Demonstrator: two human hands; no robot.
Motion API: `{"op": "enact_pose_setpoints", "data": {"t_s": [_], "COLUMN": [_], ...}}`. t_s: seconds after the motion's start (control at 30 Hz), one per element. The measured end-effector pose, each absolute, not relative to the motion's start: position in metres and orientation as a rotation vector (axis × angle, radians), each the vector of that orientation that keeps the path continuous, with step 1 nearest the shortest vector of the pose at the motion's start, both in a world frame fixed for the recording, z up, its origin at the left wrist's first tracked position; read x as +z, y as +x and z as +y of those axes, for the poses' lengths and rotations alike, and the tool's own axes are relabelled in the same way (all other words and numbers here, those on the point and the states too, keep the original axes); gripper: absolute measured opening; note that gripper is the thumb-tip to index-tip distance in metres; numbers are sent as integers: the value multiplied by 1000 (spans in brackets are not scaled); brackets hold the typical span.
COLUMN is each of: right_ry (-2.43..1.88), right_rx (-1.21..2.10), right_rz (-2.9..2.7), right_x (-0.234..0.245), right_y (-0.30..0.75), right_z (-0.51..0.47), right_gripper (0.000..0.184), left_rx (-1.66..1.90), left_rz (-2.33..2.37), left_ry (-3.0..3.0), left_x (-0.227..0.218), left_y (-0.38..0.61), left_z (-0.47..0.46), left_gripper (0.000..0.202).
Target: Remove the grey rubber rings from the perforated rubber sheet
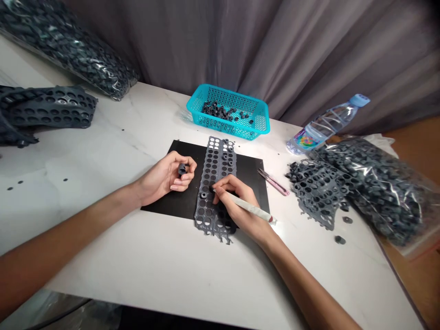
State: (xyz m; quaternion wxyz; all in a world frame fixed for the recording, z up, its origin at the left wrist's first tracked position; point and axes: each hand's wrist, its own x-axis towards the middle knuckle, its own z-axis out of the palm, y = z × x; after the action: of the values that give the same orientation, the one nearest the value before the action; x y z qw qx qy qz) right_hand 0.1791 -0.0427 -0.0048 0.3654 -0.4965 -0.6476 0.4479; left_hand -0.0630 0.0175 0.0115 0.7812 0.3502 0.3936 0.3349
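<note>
My left hand (161,178) is closed, palm up, with a small dark rubber plug (182,170) held in its curled fingers. In my right hand (242,206) is a slim white pen-like tool (253,209), gripped like a pencil; its tip is hidden by my fingers. That hand rests over a grey perforated rubber sheet (208,174) with rows of round holes. Several plugs sit on the sheet, one of them a plug (203,195) just left of my right fingertips. Beneath the sheet lies a black mat (184,197).
Behind the mat stands a blue basket (228,94) of small dark pieces. Pink-handled snips (274,182), a water bottle (326,123), a sheet scrap (319,192) and a bag of rubber parts (381,192) are on the right. More rubber sheets (51,107) and another bag (68,46) lie left.
</note>
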Motion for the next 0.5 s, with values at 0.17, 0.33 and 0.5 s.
{"op": "enact_pose_setpoints", "data": {"t_s": [0.17,0.33,0.5], "right_ry": [-1288,-1322,-1319], "right_rx": [1222,1267,1253], "right_rz": [-1589,-1624,-1653], "right_x": [-2,-3,-4], "right_y": [180,177,176], "right_z": [-56,-64,-63], "right_gripper": [7,9,10], "left_rx": [636,560,507], "left_rz": [915,921,797], "left_ry": [1217,1883,1961], "left_x": [6,2,-2], "left_y": [-66,-64,-67], "left_z": [13,5,6], "left_gripper": [34,34,23]}}
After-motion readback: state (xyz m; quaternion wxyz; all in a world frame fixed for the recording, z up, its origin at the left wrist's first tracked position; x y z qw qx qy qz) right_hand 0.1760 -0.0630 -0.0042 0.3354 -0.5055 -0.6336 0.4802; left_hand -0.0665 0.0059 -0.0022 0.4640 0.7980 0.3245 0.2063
